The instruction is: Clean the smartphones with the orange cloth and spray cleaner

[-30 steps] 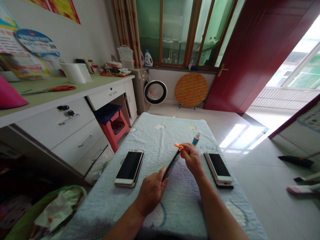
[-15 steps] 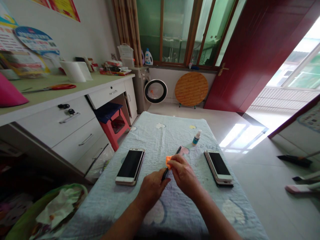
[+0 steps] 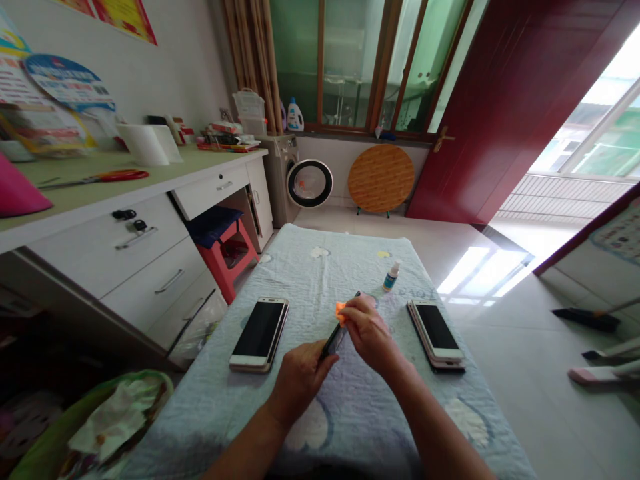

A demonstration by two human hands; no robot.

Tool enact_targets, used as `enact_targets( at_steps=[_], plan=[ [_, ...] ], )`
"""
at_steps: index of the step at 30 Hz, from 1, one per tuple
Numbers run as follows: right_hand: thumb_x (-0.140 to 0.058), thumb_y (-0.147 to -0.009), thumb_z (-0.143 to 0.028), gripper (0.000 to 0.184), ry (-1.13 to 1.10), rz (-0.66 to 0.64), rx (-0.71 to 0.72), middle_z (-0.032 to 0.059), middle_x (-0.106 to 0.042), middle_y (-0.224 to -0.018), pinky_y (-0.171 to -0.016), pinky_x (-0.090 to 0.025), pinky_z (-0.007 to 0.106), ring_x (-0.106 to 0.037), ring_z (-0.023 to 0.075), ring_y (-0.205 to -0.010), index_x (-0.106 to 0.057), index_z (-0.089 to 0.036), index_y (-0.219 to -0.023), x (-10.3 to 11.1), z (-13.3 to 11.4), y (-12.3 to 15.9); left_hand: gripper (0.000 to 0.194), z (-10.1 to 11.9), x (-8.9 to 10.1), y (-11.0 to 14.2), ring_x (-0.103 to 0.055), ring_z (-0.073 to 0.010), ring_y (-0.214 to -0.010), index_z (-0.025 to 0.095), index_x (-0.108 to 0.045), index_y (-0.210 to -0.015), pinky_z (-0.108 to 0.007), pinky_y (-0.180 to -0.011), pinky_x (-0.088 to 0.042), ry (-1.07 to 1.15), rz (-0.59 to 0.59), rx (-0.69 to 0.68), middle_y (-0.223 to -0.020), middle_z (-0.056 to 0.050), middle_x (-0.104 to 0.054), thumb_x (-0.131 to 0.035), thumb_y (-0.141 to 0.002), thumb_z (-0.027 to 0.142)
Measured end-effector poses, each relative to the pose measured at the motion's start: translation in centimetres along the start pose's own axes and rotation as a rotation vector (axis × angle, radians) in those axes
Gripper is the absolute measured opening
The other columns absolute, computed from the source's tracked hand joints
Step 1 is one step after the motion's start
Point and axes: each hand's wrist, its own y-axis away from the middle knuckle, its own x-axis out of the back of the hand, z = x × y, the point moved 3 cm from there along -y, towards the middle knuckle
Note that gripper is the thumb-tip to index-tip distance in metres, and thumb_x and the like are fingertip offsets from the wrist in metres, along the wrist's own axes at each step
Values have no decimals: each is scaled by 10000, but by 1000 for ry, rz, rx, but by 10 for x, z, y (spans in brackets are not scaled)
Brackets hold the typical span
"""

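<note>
My left hand (image 3: 303, 375) grips the near end of a dark phone (image 3: 332, 343), which is tilted on edge above the cloth-covered table (image 3: 320, 273). My right hand (image 3: 367, 331) pinches a small orange cloth (image 3: 341, 312) against the phone's upper edge, near its far end. The right fingers hide part of the phone. To the left lies a white-framed phone (image 3: 259, 335) with a black screen, stacked on another. On the right, a white phone (image 3: 438, 331) rests on a stack of phones. A small spray bottle (image 3: 391, 277) stands beyond my right hand.
A white desk (image 3: 195, 180) with drawers runs along the left, with a red stool (image 3: 227, 257) beside it. At lower left sits a green basket (image 3: 167, 387) with crumpled paper. Farther back are an open washing machine door (image 3: 310, 183) and a round wooden board (image 3: 381, 178).
My right hand has slid the orange cloth up along the phone toward its far end, uncovering more of the phone's middle. My left hand keeps its grip.
</note>
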Motion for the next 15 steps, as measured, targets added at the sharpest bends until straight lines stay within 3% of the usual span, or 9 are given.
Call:
enact_targets(
  at_steps=[5, 8, 12, 15],
  plan=[
    [-490, -884, -132, 212, -19, 133, -54, 62, -600, -912, -783, -469, 299, -582, 173, -826, -695, -184, -897, 12, 42, -21, 294, 2, 4, -2, -655, -195, -772, 199, -640, -960, -281, -696, -488, 54, -58, 39, -823, -45, -692, -434, -974, 408],
    [-501, -862, -177, 228, -80, 172, -166, 61, -633, -891, -780, -465, 300, -591, 177, -810, -724, -183, -910, 14, 59, -23, 286, 3, 5, -2, -647, -199, -792, 199, -637, -969, -290, -714, -493, 53, -53, 41, -832, -44, -679, -434, -974, 400],
    [-481, -846, -232, 297, -284, 88, -385, 46, -684, -794, -683, -461, 282, -588, 166, -707, -750, -168, -954, 7, 78, -16, 283, 2, 2, -1, -634, -192, -773, 196, -621, -957, -286, -695, -491, 41, -33, 23, -819, -39, -650, -418, -980, 390],
    [-493, -835, -261, 306, -329, 46, -415, 32, -677, -717, -584, -417, 246, -547, 142, -619, -756, -152, -948, 3, 85, -11, 276, 1, 1, -1, -628, -181, -752, 199, -612, -986, -276, -678, -492, 54, -32, 14, -820, -33, -635, -407, -984, 383]
  ],
)
